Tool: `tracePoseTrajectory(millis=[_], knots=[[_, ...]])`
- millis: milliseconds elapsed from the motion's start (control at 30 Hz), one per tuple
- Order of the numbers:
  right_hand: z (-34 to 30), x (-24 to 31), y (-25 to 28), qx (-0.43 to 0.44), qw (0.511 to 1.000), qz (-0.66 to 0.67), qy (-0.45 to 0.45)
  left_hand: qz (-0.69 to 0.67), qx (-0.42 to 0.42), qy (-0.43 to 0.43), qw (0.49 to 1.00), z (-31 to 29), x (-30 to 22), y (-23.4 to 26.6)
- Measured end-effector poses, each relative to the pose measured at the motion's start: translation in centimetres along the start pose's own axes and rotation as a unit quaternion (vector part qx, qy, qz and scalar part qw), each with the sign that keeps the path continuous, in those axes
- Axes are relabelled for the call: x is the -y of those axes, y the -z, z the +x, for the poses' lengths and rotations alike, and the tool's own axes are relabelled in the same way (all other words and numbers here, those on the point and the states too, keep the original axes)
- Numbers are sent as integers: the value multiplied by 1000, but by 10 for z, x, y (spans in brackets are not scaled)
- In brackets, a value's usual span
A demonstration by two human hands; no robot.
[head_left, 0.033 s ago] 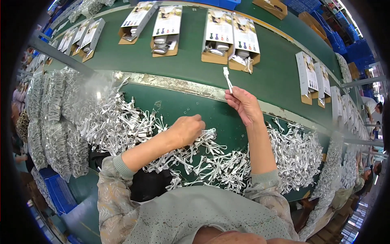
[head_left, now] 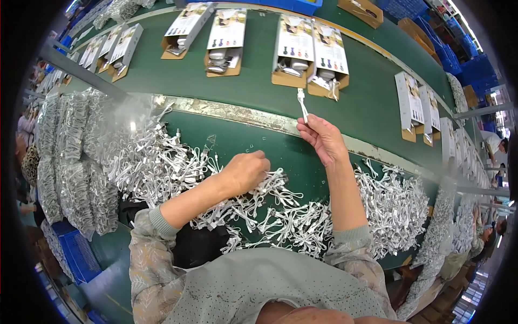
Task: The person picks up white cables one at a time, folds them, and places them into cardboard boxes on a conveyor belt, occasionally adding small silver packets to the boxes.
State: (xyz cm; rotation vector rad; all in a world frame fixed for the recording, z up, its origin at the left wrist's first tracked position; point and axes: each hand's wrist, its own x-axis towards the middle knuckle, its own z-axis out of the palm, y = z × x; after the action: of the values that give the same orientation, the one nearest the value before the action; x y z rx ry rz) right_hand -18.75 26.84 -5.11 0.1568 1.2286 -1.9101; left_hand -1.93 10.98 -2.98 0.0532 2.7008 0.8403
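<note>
My right hand (head_left: 322, 137) is raised over the metal edge strip, thumb and fingers pinched on a folded white USB cable (head_left: 302, 100). The cable's plug end points away from me toward the open boxes. My left hand (head_left: 245, 173) is closed low over the near table, at the edge of a heap of white USB cables (head_left: 275, 183). Its fingertips are turned away, so whatever they hold is hidden. More white cables (head_left: 396, 208) lie piled right of my right forearm, and another heap (head_left: 156, 167) spreads to the left.
Open printed boxes with white devices inside, such as this box (head_left: 294, 48), stand along the green belt (head_left: 372, 102). Plastic-bagged cable bundles (head_left: 73, 135) are stacked at left, above a blue crate (head_left: 78, 254). A metal edge strip (head_left: 226, 112) separates belt and table. People work at the far right.
The boxes on the belt have shifted slightly to the right. My hands have barely moved; the right still grips its cable.
</note>
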Motion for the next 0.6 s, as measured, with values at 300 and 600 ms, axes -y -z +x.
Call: tracePoseTrajectory(millis=[300,600], knots=[[101,-26,-80,30,999,28,-10,-183,-188,151,953,-18,23,43],[149,-22,-82,-71,978,-178,84,-460,-319,197,805,16,88,70]])
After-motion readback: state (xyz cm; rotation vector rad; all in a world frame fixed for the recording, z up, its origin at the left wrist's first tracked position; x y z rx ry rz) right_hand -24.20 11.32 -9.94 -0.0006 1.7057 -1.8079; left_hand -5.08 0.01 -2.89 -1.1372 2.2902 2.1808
